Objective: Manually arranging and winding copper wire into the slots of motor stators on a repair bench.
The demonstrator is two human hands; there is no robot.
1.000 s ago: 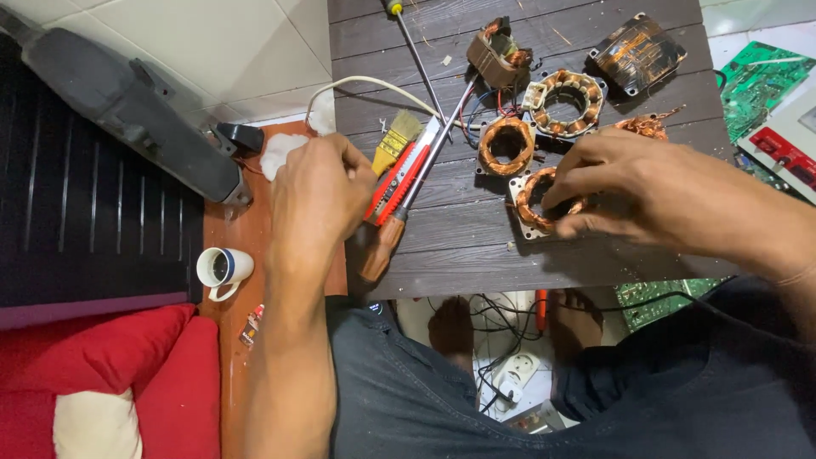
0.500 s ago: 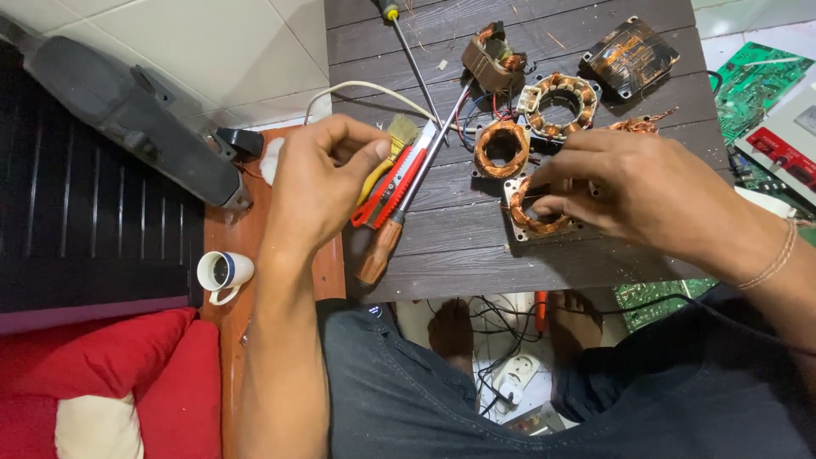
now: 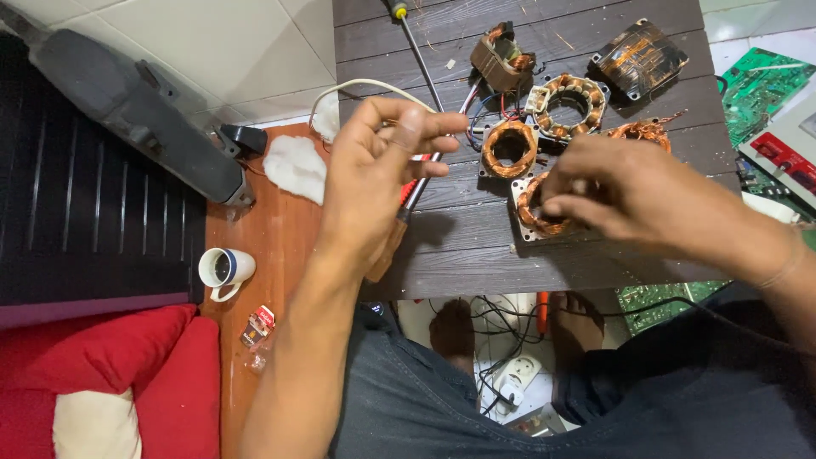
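Since half a second ago the left hand (image 3: 374, 170) has lifted off the red-handled tools (image 3: 414, 183) and now hangs above the counter (image 3: 459, 246), thumb and fingertips pinched together; whether anything thin is caught between them I cannot tell. That leaves the work to the right hand (image 3: 629, 191), which has stayed on the copper-wound stator (image 3: 537, 208) near the counter's front edge, fingers closed on its right side. Two more wound stators (image 3: 510, 146) crowd just behind it. Open room lies along the front edge toward the front-left corner, below the raised hand.
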